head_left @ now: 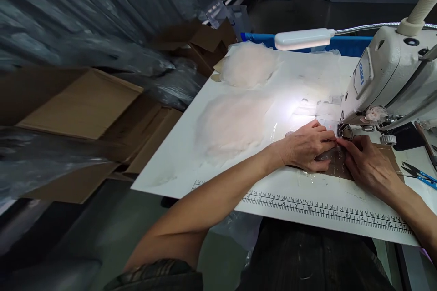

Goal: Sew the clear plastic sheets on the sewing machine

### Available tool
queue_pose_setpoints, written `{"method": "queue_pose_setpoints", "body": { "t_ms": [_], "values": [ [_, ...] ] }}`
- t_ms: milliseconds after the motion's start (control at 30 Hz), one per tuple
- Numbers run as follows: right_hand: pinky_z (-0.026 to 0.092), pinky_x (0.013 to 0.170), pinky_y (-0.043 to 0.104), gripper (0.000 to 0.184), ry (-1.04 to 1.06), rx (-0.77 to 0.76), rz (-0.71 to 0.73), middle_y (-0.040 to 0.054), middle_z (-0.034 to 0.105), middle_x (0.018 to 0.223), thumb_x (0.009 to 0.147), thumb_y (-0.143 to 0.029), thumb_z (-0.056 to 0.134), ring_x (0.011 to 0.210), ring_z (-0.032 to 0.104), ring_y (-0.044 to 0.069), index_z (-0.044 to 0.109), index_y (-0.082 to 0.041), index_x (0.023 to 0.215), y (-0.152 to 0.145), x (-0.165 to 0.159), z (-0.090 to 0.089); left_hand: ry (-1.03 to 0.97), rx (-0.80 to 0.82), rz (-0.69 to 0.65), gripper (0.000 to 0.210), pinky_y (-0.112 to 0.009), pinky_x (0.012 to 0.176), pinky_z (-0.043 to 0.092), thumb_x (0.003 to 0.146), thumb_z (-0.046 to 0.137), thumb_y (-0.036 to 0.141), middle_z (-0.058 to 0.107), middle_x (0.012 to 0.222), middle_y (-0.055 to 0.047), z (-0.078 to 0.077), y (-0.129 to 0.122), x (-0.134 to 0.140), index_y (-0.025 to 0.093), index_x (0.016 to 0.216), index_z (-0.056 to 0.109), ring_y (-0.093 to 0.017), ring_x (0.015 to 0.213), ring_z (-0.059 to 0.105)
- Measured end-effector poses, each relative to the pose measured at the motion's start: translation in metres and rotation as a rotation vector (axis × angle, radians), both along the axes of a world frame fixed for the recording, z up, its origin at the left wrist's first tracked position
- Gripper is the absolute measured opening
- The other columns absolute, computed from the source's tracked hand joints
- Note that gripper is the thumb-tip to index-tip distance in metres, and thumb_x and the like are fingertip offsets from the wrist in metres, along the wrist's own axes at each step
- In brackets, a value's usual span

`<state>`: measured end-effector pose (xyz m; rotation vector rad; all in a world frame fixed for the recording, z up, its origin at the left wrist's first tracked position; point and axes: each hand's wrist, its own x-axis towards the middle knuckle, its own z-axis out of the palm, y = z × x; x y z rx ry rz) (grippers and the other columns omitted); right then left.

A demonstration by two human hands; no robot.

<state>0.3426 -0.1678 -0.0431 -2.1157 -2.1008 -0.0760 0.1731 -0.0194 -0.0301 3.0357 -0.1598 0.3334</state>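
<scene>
A white sewing machine (pixel 378 68) stands at the right of the white table. My left hand (pixel 309 145) is beside its presser foot (pixel 344 132), fingers bent and drawn together at a small piece I cannot make out. From the other side, my right hand (pixel 370 163) comes in with thumb and forefinger pinched close to the left fingertips, just in front of the foot. Whatever lies between the fingers is mostly hidden. Under the hands is a brown patch (pixel 336 168) on the table, with bits of thread. Thin clear sheet (pixel 300 109) lies beyond the left hand under the lamp light.
Two piles of sheer pale-pink pieces, a far pile (pixel 249 63) and a nearer pile (pixel 235 122), lie left on the table. Blue-handled thread snips (pixel 421 175) rest at right. A lamp (pixel 303 39) hangs above. A ruler strip (pixel 321 209) lines the front edge. Cardboard boxes (pixel 82 104) stand left.
</scene>
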Motion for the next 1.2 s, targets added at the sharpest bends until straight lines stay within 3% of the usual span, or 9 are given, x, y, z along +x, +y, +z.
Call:
{"method": "queue_pose_setpoints", "body": {
  "t_ms": [333,700,767,867,967,1033,1133,1200],
  "values": [
    [0.025,0.040,0.024,0.043,-0.053,-0.065,-0.068,0.0131,0.060,0.102,0.097,-0.035,0.035,0.058,0.052,0.016,0.063,-0.025,0.127,0.002,-0.004,0.006,0.041,-0.018,0.051,0.042,-0.039,0.083,0.040,0.092,0.044,0.040,0.065,0.116,-0.013,-0.001,0.002,-0.001,0.010,0.115,0.065,-0.022,0.089,0.058],
    [0.023,0.040,0.026,0.043,-0.085,-0.073,-0.070,0.0144,0.066,0.101,0.094,-0.036,0.038,0.049,0.050,0.015,0.068,-0.025,0.123,0.007,-0.003,0.008,0.044,-0.040,0.149,0.044,-0.039,0.086,0.038,0.091,0.047,0.047,0.061,0.123,-0.012,-0.001,0.001,0.002,0.013,0.114,0.065,-0.022,0.091,0.057],
    [0.027,0.040,0.027,0.043,-0.039,-0.072,-0.049,0.0135,0.067,0.099,0.095,-0.037,0.037,0.048,0.051,0.015,0.067,-0.024,0.124,0.007,0.003,0.009,0.037,-0.058,0.155,0.044,-0.039,0.086,0.038,0.091,0.048,0.047,0.060,0.124,-0.012,-0.001,0.001,0.003,0.013,0.114,0.064,-0.022,0.094,0.058],
    [0.046,0.048,0.032,0.043,0.171,-0.034,0.016,0.0130,0.068,0.097,0.096,-0.038,0.036,0.064,0.063,0.022,0.065,-0.021,0.124,0.006,0.016,0.014,0.028,-0.076,0.164,0.047,-0.039,0.086,0.038,0.090,0.049,0.048,0.060,0.125,-0.013,-0.002,0.002,0.003,0.014,0.119,0.062,-0.023,0.097,0.058],
    [0.054,0.062,0.036,0.042,0.413,-0.048,0.054,0.0107,0.069,0.094,0.098,-0.044,0.035,0.078,0.067,0.026,0.067,-0.022,0.112,0.006,0.028,0.024,0.033,-0.076,0.163,0.053,-0.040,0.088,0.038,0.090,0.050,0.051,0.060,0.126,-0.014,-0.002,0.004,0.003,0.012,0.124,0.060,-0.025,0.100,0.058],
    [0.053,0.063,0.036,0.045,0.518,-0.103,0.015,0.0078,0.068,0.081,0.099,-0.049,0.031,0.071,0.065,0.024,0.069,-0.024,0.097,0.008,0.032,0.030,0.050,-0.076,0.156,0.054,-0.040,0.090,0.037,0.090,0.050,0.052,0.060,0.126,-0.015,-0.002,0.006,0.003,0.011,0.125,0.059,-0.025,0.103,0.058],
    [0.051,0.061,0.036,0.055,0.532,-0.170,-0.136,0.0063,0.061,0.064,0.099,-0.053,0.023,0.060,0.059,0.022,0.063,-0.023,0.075,0.014,0.031,0.034,0.074,-0.080,0.156,0.056,-0.040,0.093,0.037,0.090,0.051,0.053,0.059,0.127,-0.015,0.000,0.007,0.003,0.011,0.126,0.059,-0.026,0.106,0.057],
    [0.051,0.059,0.036,0.060,0.483,-0.166,-0.213,0.0062,0.059,0.060,0.099,-0.056,0.019,0.057,0.057,0.021,0.061,-0.023,0.071,0.016,0.030,0.033,0.079,-0.079,0.163,0.059,-0.041,0.094,0.037,0.090,0.052,0.055,0.057,0.128,-0.016,0.000,0.008,0.003,0.011,0.129,0.057,-0.027,0.109,0.056]
  ]
}}
